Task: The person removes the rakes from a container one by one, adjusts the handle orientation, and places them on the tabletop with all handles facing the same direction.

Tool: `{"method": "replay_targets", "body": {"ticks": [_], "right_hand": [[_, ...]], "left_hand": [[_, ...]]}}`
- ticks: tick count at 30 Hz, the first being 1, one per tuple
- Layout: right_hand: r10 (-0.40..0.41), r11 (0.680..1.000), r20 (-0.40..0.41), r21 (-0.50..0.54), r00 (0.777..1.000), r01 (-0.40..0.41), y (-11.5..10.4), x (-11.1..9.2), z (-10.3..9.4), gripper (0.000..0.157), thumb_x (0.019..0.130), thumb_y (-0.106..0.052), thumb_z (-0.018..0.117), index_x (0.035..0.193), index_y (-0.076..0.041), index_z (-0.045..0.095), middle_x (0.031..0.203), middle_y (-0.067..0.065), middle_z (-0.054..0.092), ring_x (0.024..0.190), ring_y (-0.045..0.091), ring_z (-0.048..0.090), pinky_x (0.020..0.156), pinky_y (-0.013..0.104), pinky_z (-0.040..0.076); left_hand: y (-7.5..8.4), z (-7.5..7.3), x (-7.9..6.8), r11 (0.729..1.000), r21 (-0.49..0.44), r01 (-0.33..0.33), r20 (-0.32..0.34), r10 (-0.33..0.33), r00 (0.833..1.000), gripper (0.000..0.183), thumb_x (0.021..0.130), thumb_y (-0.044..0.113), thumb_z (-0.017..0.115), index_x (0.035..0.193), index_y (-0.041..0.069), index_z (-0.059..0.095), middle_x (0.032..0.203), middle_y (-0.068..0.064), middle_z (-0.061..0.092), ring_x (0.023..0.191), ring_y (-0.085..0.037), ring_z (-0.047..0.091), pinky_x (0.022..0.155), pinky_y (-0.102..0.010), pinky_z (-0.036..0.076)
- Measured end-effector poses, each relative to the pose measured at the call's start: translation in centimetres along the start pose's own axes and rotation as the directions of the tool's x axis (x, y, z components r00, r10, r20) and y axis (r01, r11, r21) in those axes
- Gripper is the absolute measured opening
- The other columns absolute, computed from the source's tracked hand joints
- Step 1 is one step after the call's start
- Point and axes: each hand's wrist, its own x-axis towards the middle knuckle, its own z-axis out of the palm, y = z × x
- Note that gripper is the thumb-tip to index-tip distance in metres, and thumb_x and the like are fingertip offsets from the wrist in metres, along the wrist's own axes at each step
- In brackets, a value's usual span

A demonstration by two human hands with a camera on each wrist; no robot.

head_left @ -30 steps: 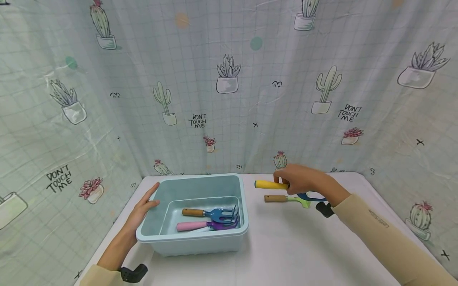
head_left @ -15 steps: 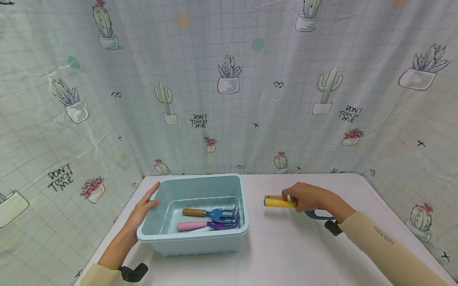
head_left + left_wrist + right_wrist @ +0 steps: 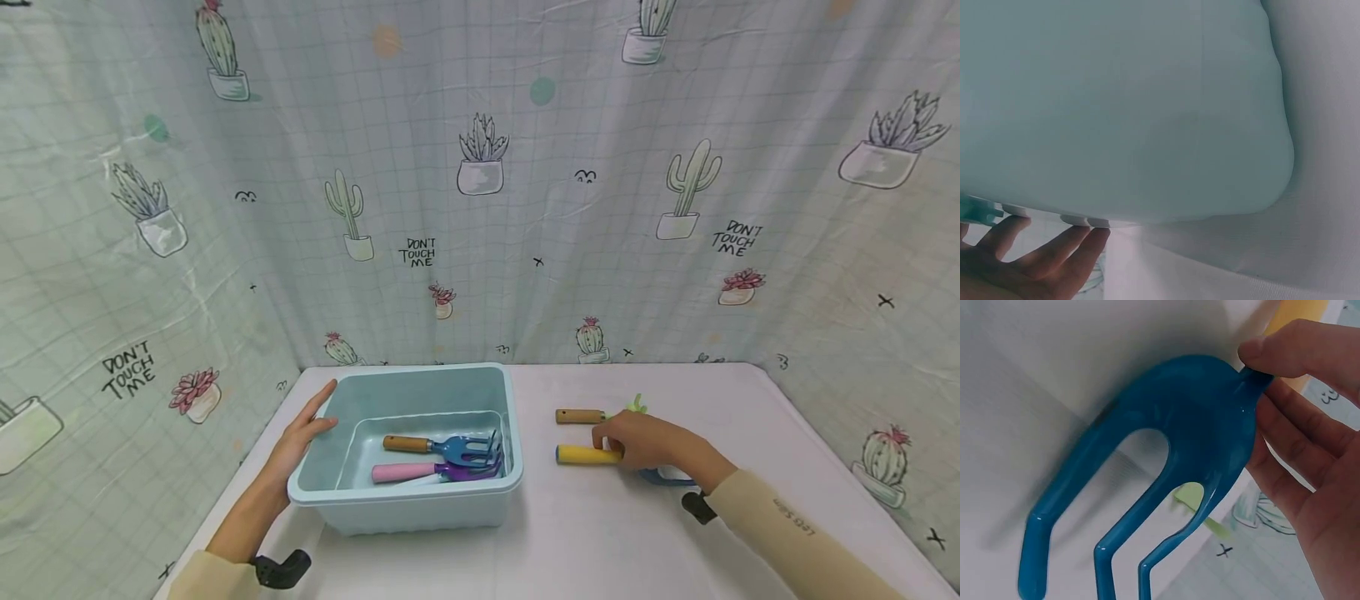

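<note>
My left hand holds the left rim of a pale blue plastic bin, thumb over the rim. Its fingertips meet the outer wall in the left wrist view. With thumb and fingers, my right hand pinches a hand rake at its neck. The rake has a yellow handle and bent blue tines, low over or on the table; contact cannot be told. Just behind it lies a tool with a wooden handle and a green pronged head, partly hidden by my right hand.
Inside the bin are a blue hand fork with a wooden handle and a purple hand rake with a pink handle. A pale strip shows beneath them. A cactus-print curtain surrounds the white table.
My right hand has lowered the yellow-handled rake and brought it nearer, in front of the green-headed tool. The left hand and the bin have stayed in place.
</note>
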Motion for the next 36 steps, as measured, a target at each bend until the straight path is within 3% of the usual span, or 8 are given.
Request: {"method": "replay_targets", "body": {"ticks": [12,23,28,36], "right_hand": [[0.09,0.996,0.006,-0.002,0.996,-0.09,-0.1,0.3,0.8,0.037,0.078,0.004,0.065,0.096,-0.029,0.065,0.079,-0.015,0.058,0.072,0.006,0.051,0.07,0.026,0.048],[0.079,0.997,-0.003,-0.017,0.997,-0.079,-0.1,0.2,0.7,0.035,0.078,0.0,0.066,0.098,-0.03,0.065,0.081,-0.015,0.059,0.072,0.006,0.051,0.069,0.027,0.048],[0.047,0.998,-0.011,-0.038,0.999,-0.047,-0.2,0.4,-0.3,0.024,0.083,-0.012,0.069,0.102,-0.025,0.066,0.087,-0.011,0.063,0.076,0.006,0.055,0.069,0.027,0.049],[-0.021,0.999,-0.022,-0.036,1.0,0.021,-1.9,0.6,-3.5,0.029,0.08,-0.015,0.075,0.105,-0.024,0.065,0.092,-0.008,0.065,0.083,0.01,0.06,0.07,0.027,0.05]], "left_hand": [[-0.1,0.0,-0.1,1.0,0.008,-0.002,0.001,0.002,1.0,0.062,0.102,0.023,0.038,0.151,0.048,0.01,0.163,0.007,-0.004,0.15,-0.035,0.004,0.113,-0.063,0.019],[-0.1,0.1,-0.1,1.0,0.003,0.002,-0.001,-0.002,1.0,0.063,0.101,0.022,0.039,0.151,0.048,0.01,0.164,0.006,-0.004,0.15,-0.035,0.004,0.113,-0.062,0.018],[0.1,0.1,-0.2,1.0,-0.007,-0.005,0.0,0.005,1.0,0.063,0.101,0.022,0.039,0.151,0.047,0.01,0.163,0.007,-0.003,0.15,-0.033,0.004,0.114,-0.062,0.017],[0.1,0.0,-0.2,1.0,0.02,-0.003,-0.001,0.003,1.0,0.062,0.102,0.022,0.037,0.151,0.048,0.009,0.163,0.007,-0.004,0.15,-0.035,0.003,0.113,-0.063,0.017]]}}
